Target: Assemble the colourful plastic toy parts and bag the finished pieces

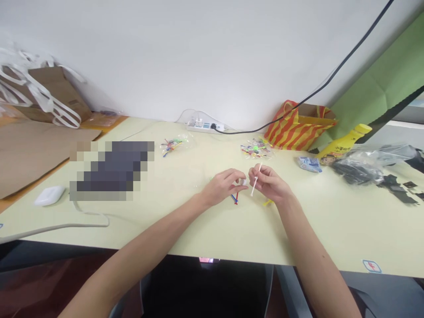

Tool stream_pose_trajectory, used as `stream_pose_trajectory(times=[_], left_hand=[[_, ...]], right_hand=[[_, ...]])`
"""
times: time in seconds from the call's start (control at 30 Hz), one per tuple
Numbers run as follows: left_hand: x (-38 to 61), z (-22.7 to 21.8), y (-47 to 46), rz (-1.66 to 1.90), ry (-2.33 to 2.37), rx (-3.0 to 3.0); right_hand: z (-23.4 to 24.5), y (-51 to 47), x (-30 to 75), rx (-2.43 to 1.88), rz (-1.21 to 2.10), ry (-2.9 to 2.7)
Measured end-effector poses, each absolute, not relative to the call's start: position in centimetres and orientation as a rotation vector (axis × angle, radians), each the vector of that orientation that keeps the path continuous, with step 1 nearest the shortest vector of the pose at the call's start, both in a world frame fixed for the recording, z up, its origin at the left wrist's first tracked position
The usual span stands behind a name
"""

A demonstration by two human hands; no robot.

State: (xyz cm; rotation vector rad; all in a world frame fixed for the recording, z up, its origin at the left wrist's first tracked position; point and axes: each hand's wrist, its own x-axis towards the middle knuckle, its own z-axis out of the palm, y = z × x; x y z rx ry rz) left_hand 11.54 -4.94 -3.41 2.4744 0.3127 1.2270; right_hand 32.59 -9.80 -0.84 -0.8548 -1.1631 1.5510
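Note:
My left hand [221, 187] is closed, with a small whitish piece [243, 181] pinched between thumb and fingertips; its exact kind is too small to tell. Facing it across a narrow gap, my right hand [272, 183] grips a thin white plastic stick [254, 187] with small knobs, slanting downward. Below my left fingers lie a red and a blue plastic stick [235, 199], partly hidden by the hand. A yellow stick [267, 202] rests on the table under my right hand, which covers part of it.
Two clear bags of coloured plastic pieces [175, 143] [255, 149] lie farther back. A power strip [203, 126] sits along the wall. To the right are a striped bag [294, 130], yellow bottle [342, 145] and blue-white packet [309, 164]. A white case [49, 195] and cable [66, 227] lie left.

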Motion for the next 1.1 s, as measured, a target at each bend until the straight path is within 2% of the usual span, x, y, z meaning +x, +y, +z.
stream_pose_trajectory(times=[0.23,0.47,0.6,0.87,1.1], left_hand=[[12.1,-4.0,-5.0,1.373,0.475,2.355],[13.3,-4.8,-5.1,0.928,0.520,2.660],[13.8,-5.4,-5.1,0.821,0.629,2.840],[12.9,-4.5,-4.7,0.791,0.626,2.885],[9.4,-1.5,-2.2,0.990,0.716,2.812]], right_hand=[[-0.5,-9.5,34.8,-1.183,1.383,-1.289],[-1.6,-9.6,34.4,-1.509,1.322,-1.413],[-2.2,-9.5,34.2,-1.625,1.312,-1.477],[-2.2,-9.5,34.6,-1.630,1.305,-1.374],[-1.2,-9.3,35.5,-1.524,1.071,-1.264]])
